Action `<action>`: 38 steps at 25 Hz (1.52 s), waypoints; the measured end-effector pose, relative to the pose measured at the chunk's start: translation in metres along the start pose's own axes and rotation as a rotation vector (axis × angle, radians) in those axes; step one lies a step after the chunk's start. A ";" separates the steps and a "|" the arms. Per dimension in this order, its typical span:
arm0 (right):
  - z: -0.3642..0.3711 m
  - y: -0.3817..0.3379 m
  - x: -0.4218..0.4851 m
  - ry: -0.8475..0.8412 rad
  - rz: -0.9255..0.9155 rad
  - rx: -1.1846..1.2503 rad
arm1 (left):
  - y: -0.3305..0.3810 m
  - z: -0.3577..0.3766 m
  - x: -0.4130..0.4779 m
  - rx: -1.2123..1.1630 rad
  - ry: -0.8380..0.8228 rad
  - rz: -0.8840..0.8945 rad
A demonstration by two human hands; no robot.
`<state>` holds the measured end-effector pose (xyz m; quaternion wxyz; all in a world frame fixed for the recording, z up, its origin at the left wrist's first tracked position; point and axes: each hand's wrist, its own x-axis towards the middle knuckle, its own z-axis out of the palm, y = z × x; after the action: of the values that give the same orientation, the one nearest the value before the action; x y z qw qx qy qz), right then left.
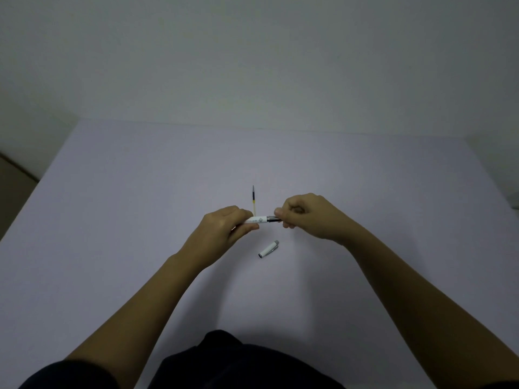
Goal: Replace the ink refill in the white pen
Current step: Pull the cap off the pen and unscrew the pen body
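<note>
Above the middle of the table I hold the white pen level between both hands. My left hand grips its white barrel. My right hand pinches the dark, silvery grip end with thumb and fingers. An ink refill, dark at its far part and yellowish nearer me, lies on the table just behind the pen, pointing away from me. The white pen cap with a grey end lies on the table below my hands.
The pale table stretches wide on both sides, with a plain wall behind its far edge. Its left edge drops off to a floor. Dark clothing shows at the near edge.
</note>
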<state>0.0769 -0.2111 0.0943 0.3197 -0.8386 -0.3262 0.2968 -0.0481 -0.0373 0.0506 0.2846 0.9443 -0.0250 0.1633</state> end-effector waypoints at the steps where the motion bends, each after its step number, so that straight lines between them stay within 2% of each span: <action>1: 0.000 0.001 0.000 0.009 -0.012 0.032 | 0.000 0.000 0.001 0.002 0.003 0.004; 4: 0.002 0.002 0.000 0.029 -0.036 0.097 | 0.000 -0.003 0.002 0.008 0.007 0.017; 7: 0.004 0.002 0.000 0.092 -0.100 0.029 | -0.001 -0.002 0.001 -0.020 -0.008 0.007; 11: 0.002 -0.002 0.000 0.157 -0.287 -0.085 | -0.001 -0.002 0.002 -0.095 -0.025 -0.069; 16: -0.001 0.001 -0.002 0.269 -0.558 -0.416 | -0.003 -0.003 0.002 -0.248 -0.095 -0.185; 19: -0.006 0.008 -0.001 0.327 -0.653 -0.457 | -0.007 -0.004 0.000 -0.271 -0.104 -0.212; 24: 0.001 0.011 -0.001 0.290 -0.534 -0.200 | -0.008 -0.001 0.000 -0.225 -0.096 -0.186; 26: 0.004 0.011 0.000 0.314 -0.456 0.041 | -0.008 -0.001 -0.001 -0.254 -0.057 -0.214; 28: 0.008 0.008 0.000 0.269 -0.343 0.394 | -0.005 0.001 -0.004 -0.339 -0.006 -0.255; 30: 0.015 0.005 0.001 0.260 -0.304 0.646 | 0.000 0.003 -0.006 -0.418 0.016 -0.281; 34: 0.020 -0.005 0.005 0.292 -0.283 0.762 | 0.008 0.014 -0.005 -0.423 0.028 -0.295; 38: 0.019 -0.011 0.010 0.343 -0.221 0.758 | 0.007 0.019 0.000 -0.316 0.171 -0.240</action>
<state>0.0657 -0.1904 0.0874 0.6846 -0.6590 -0.2242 0.2161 -0.0437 -0.0536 0.0395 0.4475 0.8669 0.0867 0.2017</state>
